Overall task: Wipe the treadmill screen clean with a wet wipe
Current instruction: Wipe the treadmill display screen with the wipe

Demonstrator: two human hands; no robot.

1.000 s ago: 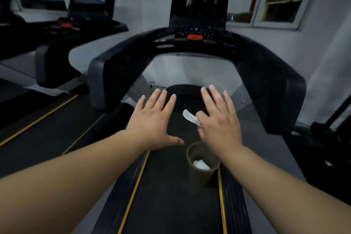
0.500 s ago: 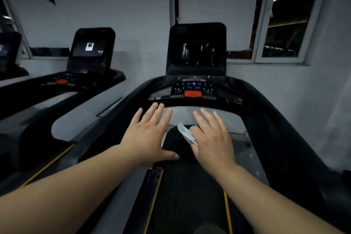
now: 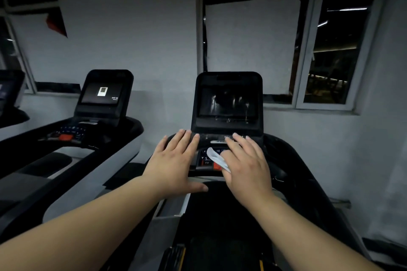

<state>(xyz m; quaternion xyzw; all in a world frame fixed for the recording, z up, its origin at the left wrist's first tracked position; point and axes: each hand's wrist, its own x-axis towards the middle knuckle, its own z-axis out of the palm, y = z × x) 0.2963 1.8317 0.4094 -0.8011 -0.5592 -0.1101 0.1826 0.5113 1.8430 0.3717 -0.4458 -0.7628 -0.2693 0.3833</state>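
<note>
Both hands have come up closer to the screen (image 3: 228, 101), just ahead. Right hand (image 3: 246, 167) pinches the wipe (image 3: 217, 158) by its thumb, ready to rub; left hand (image 3: 174, 160) has flat, empty fingers.

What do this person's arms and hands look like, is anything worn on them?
Both forearms are bare as far as the picture shows: no sleeves, gloves, watch or bracelet in view. The left hand and the right hand show no rings, and the fingernails look short and unpainted, though the dim light hides fine detail.
</note>
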